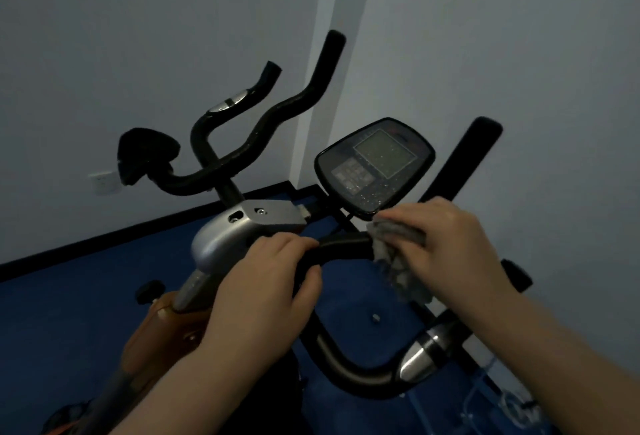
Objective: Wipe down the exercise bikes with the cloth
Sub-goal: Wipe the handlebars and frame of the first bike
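Observation:
The near exercise bike has a black handlebar (343, 246) and a dusty console (375, 168) with a screen. My left hand (263, 282) grips the handlebar's left part, fingers curled over the bar. My right hand (446, 244) holds a grey cloth (394, 254) wrapped around the bar just below the console. The cloth's loose end hangs down under my hand. The bar's right horn (464, 161) rises beyond my right hand.
A second bike stands behind on the left, with curved black handlebars (263, 130) and a silver housing (221, 237). An orange frame (156, 334) shows at lower left. The floor (69, 313) is blue, a wall socket (104, 182) sits on the left wall, and the right wall is close.

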A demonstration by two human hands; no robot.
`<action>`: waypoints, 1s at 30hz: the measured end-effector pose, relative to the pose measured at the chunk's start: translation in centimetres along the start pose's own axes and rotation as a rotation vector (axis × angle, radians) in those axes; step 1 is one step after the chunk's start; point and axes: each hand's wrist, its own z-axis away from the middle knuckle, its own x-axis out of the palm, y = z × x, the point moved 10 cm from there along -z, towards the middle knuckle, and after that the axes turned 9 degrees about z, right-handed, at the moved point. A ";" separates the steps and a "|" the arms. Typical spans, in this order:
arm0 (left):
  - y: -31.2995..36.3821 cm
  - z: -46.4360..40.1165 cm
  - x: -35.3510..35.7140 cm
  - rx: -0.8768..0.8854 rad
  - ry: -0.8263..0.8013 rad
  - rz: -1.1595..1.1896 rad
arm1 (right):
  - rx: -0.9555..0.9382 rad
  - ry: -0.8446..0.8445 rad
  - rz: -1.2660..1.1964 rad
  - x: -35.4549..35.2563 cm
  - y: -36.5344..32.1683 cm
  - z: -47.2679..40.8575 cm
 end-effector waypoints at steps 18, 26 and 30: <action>5.1 -3.6 4.6 0.149 -0.050 0.095 | -0.064 -0.037 0.111 -1.3 0.6 -0.5; 5.8 -4.5 5.5 0.169 -0.044 0.176 | -0.118 0.029 0.232 -2.5 0.7 -0.6; 4.8 -4.6 5.5 0.148 -0.024 0.229 | -0.061 0.249 0.292 -7.6 3.1 -1.5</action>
